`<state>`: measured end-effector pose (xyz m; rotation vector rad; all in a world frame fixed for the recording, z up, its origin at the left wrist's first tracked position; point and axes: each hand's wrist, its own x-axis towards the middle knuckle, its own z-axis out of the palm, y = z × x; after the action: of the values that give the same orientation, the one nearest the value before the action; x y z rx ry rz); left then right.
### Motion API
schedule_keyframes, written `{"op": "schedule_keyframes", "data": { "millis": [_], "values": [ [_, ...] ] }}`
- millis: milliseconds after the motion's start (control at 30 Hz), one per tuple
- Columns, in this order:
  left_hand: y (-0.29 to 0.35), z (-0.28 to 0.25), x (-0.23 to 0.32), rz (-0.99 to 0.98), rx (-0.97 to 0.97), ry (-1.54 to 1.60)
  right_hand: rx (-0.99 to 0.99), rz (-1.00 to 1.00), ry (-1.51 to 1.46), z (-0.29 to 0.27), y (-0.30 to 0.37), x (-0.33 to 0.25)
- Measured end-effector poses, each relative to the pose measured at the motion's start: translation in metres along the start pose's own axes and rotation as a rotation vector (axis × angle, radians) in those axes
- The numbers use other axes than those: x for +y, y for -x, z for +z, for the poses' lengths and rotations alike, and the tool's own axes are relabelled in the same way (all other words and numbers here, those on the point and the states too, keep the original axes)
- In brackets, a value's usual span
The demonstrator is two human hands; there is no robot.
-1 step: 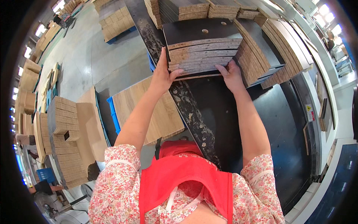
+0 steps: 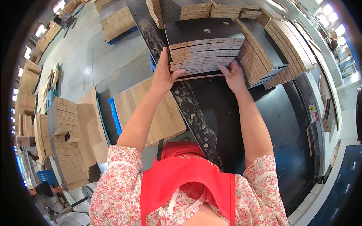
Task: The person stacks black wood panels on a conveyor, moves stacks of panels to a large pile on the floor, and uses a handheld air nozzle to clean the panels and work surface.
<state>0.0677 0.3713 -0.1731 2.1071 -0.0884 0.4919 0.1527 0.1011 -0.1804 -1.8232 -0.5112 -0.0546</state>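
Note:
A stack of particleboard panels [image 2: 207, 56] with a dark top face and rough, layered edges lies between my hands on the black table [image 2: 215, 98]. Two pale round spots show on its top. My left hand [image 2: 164, 77] grips the near left corner, fingers up along the side and thumb on the front edge. At the near right corner, my right hand [image 2: 234, 77] has its thumb against the lower front edge, its fingers partly hidden between this stack and the neighbouring panels [image 2: 260, 52].
More board stacks [image 2: 196, 10] stand behind, and another [image 2: 290, 49] at the right. A wood-grain board pile [image 2: 151, 113] on a blue pallet is left of the table's dusty edge strip [image 2: 196, 116]. Cut panels [image 2: 68, 147] stand further left. A white machine frame [image 2: 332, 113] borders the right.

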Motion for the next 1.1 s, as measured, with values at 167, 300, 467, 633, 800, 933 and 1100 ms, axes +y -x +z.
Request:
{"op": "schedule_keyframes", "data": {
  "millis": [167, 300, 467, 633, 800, 933, 1100],
  "values": [
    [0.012, -0.010, 0.005, 0.014, -0.110, -0.198, 0.064, -0.232, 0.413, -0.001, 0.014, -0.014],
    [0.016, 0.005, 0.005, -0.026, 0.011, -0.069, 0.042, -0.057, 0.456, -0.004, 0.014, -0.009],
    [0.031, 0.016, 0.037, -0.191, 0.086, 0.121, 0.078, -0.003, 0.466, 0.006, 0.014, -0.015],
    [0.026, 0.027, 0.055, -0.283, 0.096, 0.216, 0.027, 0.030, 0.206, 0.003, 0.016, -0.002],
    [0.028, 0.017, 0.044, -0.242, 0.063, 0.472, -0.138, 0.144, -0.279, -0.014, 0.019, -0.030],
    [0.028, 0.012, 0.062, -0.286, 0.061, 0.558, -0.009, 0.171, -0.722, -0.002, 0.016, -0.053],
    [0.028, 0.009, 0.050, -0.250, 0.013, 0.561, 0.059, 0.304, -0.671, 0.005, 0.019, -0.048]
  ]
}}
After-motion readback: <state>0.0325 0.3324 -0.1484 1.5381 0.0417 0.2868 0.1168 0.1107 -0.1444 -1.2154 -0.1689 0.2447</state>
